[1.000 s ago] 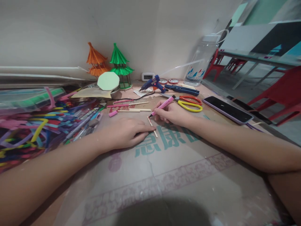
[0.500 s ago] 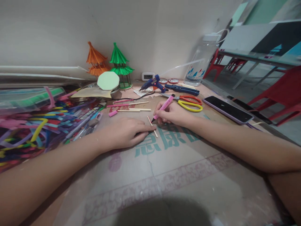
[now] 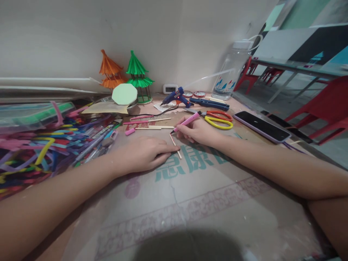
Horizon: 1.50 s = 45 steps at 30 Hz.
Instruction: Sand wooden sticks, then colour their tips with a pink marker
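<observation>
My left hand [image 3: 144,154] lies flat on the cardboard sheet [image 3: 190,195], its fingertips pressing on a thin wooden stick [image 3: 175,145]. My right hand [image 3: 199,131] grips a pink marker [image 3: 187,121] like a pen. The marker's tip touches the far end of that stick, which shows pink colour along part of its length. More sticks [image 3: 152,125], some coloured pink, and a pink marker cap [image 3: 129,131] lie just beyond my left hand.
A heap of coloured strips and pens [image 3: 40,145] fills the left. Behind stand orange [image 3: 110,72] and green [image 3: 137,74] paper pagodas, a blue glue gun [image 3: 175,97], scissors [image 3: 219,119], a phone [image 3: 261,126] and a plastic jar [image 3: 231,72]. Red chairs [image 3: 323,108] are at the right.
The marker tip slid down the stick toward my left fingers, then back up to the stick's far end. My left hand stayed put.
</observation>
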Each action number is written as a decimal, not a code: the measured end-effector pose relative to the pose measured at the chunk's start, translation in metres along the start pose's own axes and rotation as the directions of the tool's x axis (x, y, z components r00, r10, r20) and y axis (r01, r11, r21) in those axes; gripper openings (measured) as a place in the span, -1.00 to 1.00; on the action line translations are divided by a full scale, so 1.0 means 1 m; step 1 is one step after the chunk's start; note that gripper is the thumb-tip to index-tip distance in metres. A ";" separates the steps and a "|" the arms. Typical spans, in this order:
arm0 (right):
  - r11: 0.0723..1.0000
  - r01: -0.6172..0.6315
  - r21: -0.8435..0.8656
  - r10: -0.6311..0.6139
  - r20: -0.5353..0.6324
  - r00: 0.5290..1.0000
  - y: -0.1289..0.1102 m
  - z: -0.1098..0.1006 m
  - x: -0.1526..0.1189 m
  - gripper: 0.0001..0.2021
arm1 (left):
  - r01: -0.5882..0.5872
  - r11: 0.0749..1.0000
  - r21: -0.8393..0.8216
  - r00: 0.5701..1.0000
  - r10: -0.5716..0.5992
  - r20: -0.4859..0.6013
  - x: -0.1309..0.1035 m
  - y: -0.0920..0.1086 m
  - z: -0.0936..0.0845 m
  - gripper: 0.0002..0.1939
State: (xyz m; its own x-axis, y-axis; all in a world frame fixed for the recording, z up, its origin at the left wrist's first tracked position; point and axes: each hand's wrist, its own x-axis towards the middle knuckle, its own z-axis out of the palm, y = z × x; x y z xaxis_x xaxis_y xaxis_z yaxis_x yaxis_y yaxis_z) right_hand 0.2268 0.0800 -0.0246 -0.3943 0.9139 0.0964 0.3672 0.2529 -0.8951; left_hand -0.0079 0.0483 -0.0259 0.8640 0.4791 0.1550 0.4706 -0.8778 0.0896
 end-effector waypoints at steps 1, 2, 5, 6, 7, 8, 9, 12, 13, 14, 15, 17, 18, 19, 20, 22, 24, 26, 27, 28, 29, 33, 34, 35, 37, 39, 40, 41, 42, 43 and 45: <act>1.000 0.007 0.003 -0.007 -0.005 1.000 0.001 0.000 0.000 -0.90 | 0.003 1.000 0.005 1.000 -0.003 0.006 0.000 0.000 0.000 -0.59; 1.000 0.018 0.007 -0.017 -0.012 1.000 0.001 0.000 0.000 -0.91 | 0.005 1.000 0.010 1.000 -0.005 0.012 0.000 0.000 0.000 -0.59; 0.999 0.048 0.002 -0.048 -0.032 0.998 0.001 0.000 0.001 -0.91 | 0.009 1.000 0.027 1.000 -0.010 0.020 0.001 0.000 0.000 -0.58; 0.999 0.051 -0.004 -0.051 -0.037 0.998 0.000 0.000 0.001 -0.91 | 0.010 0.999 0.030 1.000 -0.010 0.020 0.001 0.000 0.001 -0.58; 0.999 0.048 -0.009 -0.048 -0.038 0.998 0.000 0.000 0.001 -0.91 | 0.009 0.999 0.032 1.000 -0.009 0.020 0.001 0.000 0.001 -0.58; 0.999 0.040 -0.011 -0.041 -0.038 0.998 -0.001 0.000 0.001 -0.91 | 0.008 0.999 0.033 1.000 -0.008 0.021 0.001 -0.001 0.001 -0.58; 0.999 0.032 -0.010 -0.032 -0.036 0.999 -0.002 0.000 0.001 -0.91 | 0.007 0.999 0.033 1.000 -0.008 0.021 0.001 -0.001 0.001 -0.58; 1.000 0.010 0.004 -0.010 -0.029 1.000 -0.004 0.001 0.001 -0.91 | 0.009 1.000 0.030 1.000 -0.009 0.017 0.001 -0.001 0.002 -0.58; 1.000 0.009 0.006 -0.009 -0.027 1.000 -0.004 0.001 0.001 -0.91 | 0.008 1.000 0.028 1.000 -0.009 0.016 0.000 -0.001 0.002 -0.58; 1.000 0.010 0.005 -0.010 -0.025 1.000 -0.004 0.001 0.001 -0.91 | 0.010 1.000 0.027 1.000 -0.010 0.018 0.000 -0.001 0.002 -0.58; 1.000 0.009 0.003 -0.009 -0.027 1.000 -0.005 0.001 0.001 -0.91 | 0.011 1.000 0.026 1.000 -0.012 0.022 0.000 -0.001 0.001 -0.58; 1.000 -0.004 0.003 0.004 -0.031 1.000 -0.005 0.002 0.001 -0.90 | 0.016 0.999 0.028 0.999 -0.017 0.033 0.000 0.000 0.001 -0.58; 1.000 -0.012 0.007 0.012 -0.033 0.999 -0.005 0.001 0.001 -0.90 | 0.019 0.999 0.029 0.999 -0.020 0.037 0.000 0.000 0.000 -0.58; 1.000 -0.018 0.013 0.019 -0.034 0.999 -0.005 0.001 0.000 -0.89 | 0.020 0.999 0.030 0.999 -0.021 0.038 0.000 0.001 0.000 -0.58; 1.000 -0.020 0.019 0.021 -0.033 0.999 -0.005 0.001 0.000 -0.89 | 0.019 0.999 0.030 0.999 -0.020 0.035 0.000 0.001 0.000 -0.58; 1.000 -0.013 0.027 0.013 -0.018 1.000 -0.005 0.001 0.000 -0.88 | 0.014 0.999 0.030 1.000 -0.015 0.027 0.001 0.001 0.000 -0.58; 1.000 -0.006 0.029 0.006 0.004 1.000 -0.005 0.000 0.000 -0.87 | 0.009 1.000 0.025 1.000 -0.010 0.018 0.001 0.000 0.000 -0.58; 0.999 -0.008 0.031 0.008 0.018 1.000 -0.006 0.000 0.000 -0.87 | 0.007 1.000 0.018 1.000 -0.007 0.012 0.000 -0.001 0.001 -0.58; 0.999 -0.010 0.032 0.009 0.018 1.000 -0.006 0.000 0.000 -0.87 | 0.006 1.000 0.014 1.000 -0.006 0.008 0.000 -0.001 0.002 -0.59; 0.999 -0.011 0.033 0.010 0.013 1.000 -0.006 0.000 0.000 -0.87 | 0.005 1.000 0.012 1.000 -0.005 0.004 0.000 -0.001 0.002 -0.59; 0.999 -0.010 0.031 0.010 0.004 1.000 -0.006 0.000 0.000 -0.87 | 0.004 1.000 0.012 1.000 -0.004 0.001 0.000 -0.001 0.002 -0.59; 1.000 0.004 0.007 -0.004 -0.025 1.000 -0.005 0.001 0.000 -0.89 | 0.009 1.000 0.024 1.000 -0.010 0.014 0.000 -0.001 0.002 -0.59; 1.000 0.002 0.005 -0.002 -0.026 1.000 -0.005 0.001 0.000 -0.89 | 0.014 1.000 0.027 1.000 -0.014 0.022 0.000 0.000 0.001 -0.58; 1.000 -0.003 0.006 0.003 -0.022 1.000 -0.005 0.001 0.000 -0.90 | 0.017 0.999 0.030 0.999 -0.018 0.028 0.000 0.000 0.001 -0.58; 1.000 -0.015 0.019 0.015 -0.011 1.000 -0.005 0.000 0.000 -0.89 | 0.020 0.999 0.028 0.999 -0.021 0.030 0.000 0.001 0.000 -0.58; 0.999 -0.025 0.040 0.025 -0.001 1.000 -0.006 0.000 0.000 -0.87 | 0.020 1.000 0.020 0.999 -0.020 0.027 0.001 0.001 0.000 -0.58; 0.998 -0.028 0.051 0.027 0.007 1.000 -0.007 0.000 -0.001 -0.87 | 0.019 1.000 0.016 1.000 -0.019 0.025 0.000 0.001 0.000 -0.58; 0.998 -0.029 0.061 0.029 0.014 0.999 -0.007 0.000 -0.001 -0.87 | 0.018 1.000 0.014 1.000 -0.019 0.022 0.000 0.001 0.000 -0.58; 0.997 -0.032 0.070 0.030 0.022 0.999 -0.008 0.000 -0.001 -0.87 | 0.017 1.000 0.014 1.000 -0.018 0.021 0.000 0.000 0.000 -0.58; 0.996 -0.033 0.078 0.031 0.029 0.999 -0.008 0.000 -0.001 -0.87 | 0.016 1.000 0.017 1.000 -0.016 0.019 0.000 0.000 0.001 -0.58; 0.995 -0.034 0.089 0.031 0.038 0.999 -0.009 0.000 -0.001 -0.88 | 0.011 1.000 0.027 1.000 -0.011 0.013 0.000 -0.001 0.002 -0.57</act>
State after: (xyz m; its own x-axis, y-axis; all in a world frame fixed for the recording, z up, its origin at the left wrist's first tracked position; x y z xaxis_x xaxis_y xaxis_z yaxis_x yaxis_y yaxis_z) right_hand 0.2242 0.0765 -0.0167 -0.4150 0.9083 0.0523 0.3038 0.1925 -0.9331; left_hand -0.0083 0.0489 -0.0276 0.8609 0.4887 0.1415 0.4846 -0.8723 0.0642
